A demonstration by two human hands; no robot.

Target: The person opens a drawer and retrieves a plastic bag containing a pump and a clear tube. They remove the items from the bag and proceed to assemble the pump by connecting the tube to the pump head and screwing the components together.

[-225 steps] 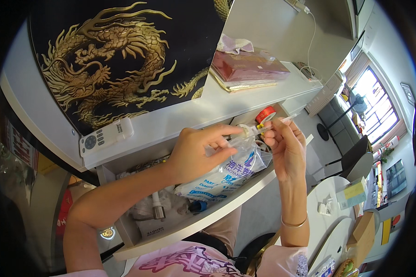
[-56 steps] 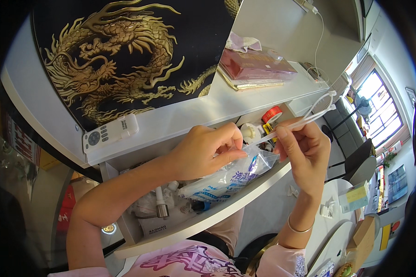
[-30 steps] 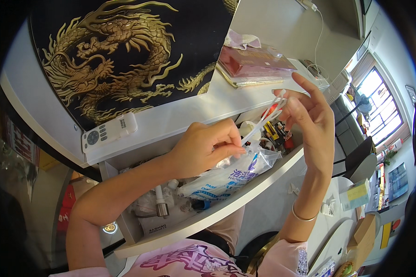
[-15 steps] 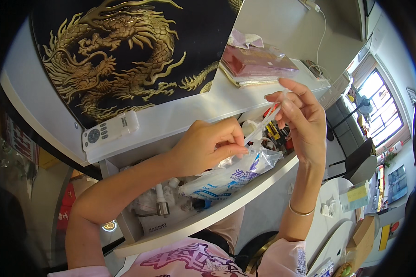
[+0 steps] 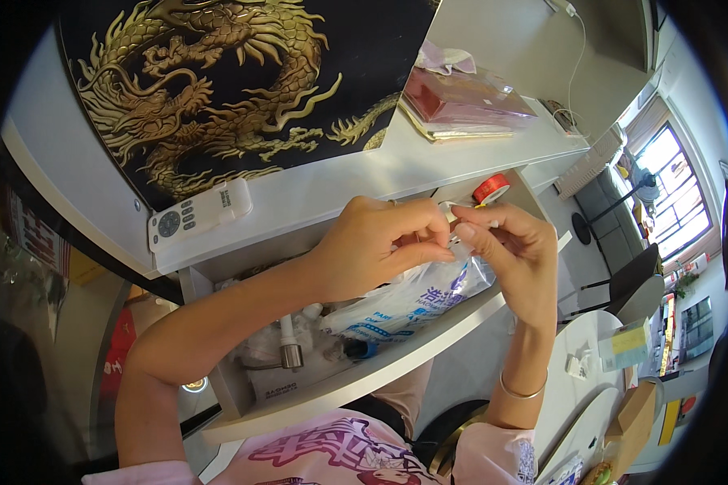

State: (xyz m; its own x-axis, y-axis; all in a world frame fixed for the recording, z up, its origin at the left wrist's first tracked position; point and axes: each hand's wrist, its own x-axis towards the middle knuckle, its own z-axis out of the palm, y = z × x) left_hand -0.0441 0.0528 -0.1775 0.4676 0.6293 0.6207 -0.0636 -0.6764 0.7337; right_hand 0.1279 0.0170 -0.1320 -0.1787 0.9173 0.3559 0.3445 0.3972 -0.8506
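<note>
A clear plastic bag (image 5: 419, 305) with blue and purple print lies in the open drawer (image 5: 416, 373), its top gathered up between my hands. My left hand (image 5: 380, 246) is closed, thumb and fingers pinching the bag's twisted top. Close against it, my right hand (image 5: 516, 246) pinches the same gathered plastic between thumb and forefinger. The fingers partly hide the exact point of grip. Left of the bag in the drawer lies a white stem with a metal collar (image 5: 290, 354). A small dark item with a blue end (image 5: 362, 349) sits near the bag.
A red tape roll (image 5: 491, 189) is at the drawer's far right corner. On the shelf above are a white remote control (image 5: 201, 217) and a pinkish-red box (image 5: 471, 103). Behind stands a black panel with a gold dragon (image 5: 218, 89). A round white table (image 5: 570, 343) is at right.
My right hand has come down and in to meet my left, so the stretched plastic between them is now short. The red tape roll has come into clear view.
</note>
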